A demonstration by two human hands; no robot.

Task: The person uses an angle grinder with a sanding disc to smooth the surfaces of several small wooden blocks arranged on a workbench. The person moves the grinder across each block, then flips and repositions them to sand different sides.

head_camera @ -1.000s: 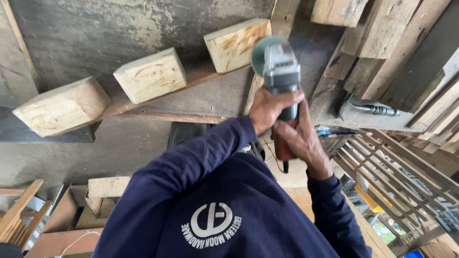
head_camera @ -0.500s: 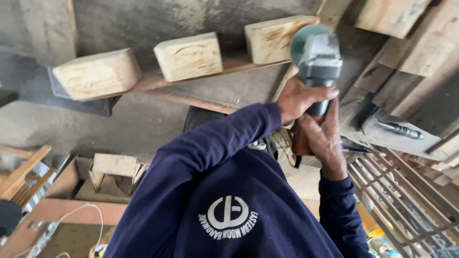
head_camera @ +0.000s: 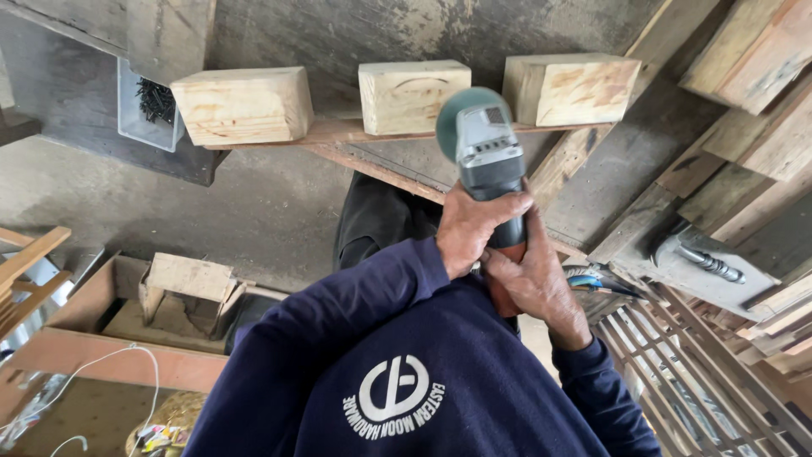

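Overhead, clear tub [head_camera: 144,106] holds dark nails [head_camera: 156,100].

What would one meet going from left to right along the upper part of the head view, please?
Clear box of dark nails → left wooden block → middle wooden block → angle grinder held in both hands → right wooden block → stacked planks.

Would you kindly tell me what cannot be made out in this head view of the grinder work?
- Grinder disc: its working face points away, behind the green guard.
- Grinder's rear handle: covered by left hand and right hand.
- Contents of the clear box: too small and dark.
- Right-hand wood block: far end hidden.
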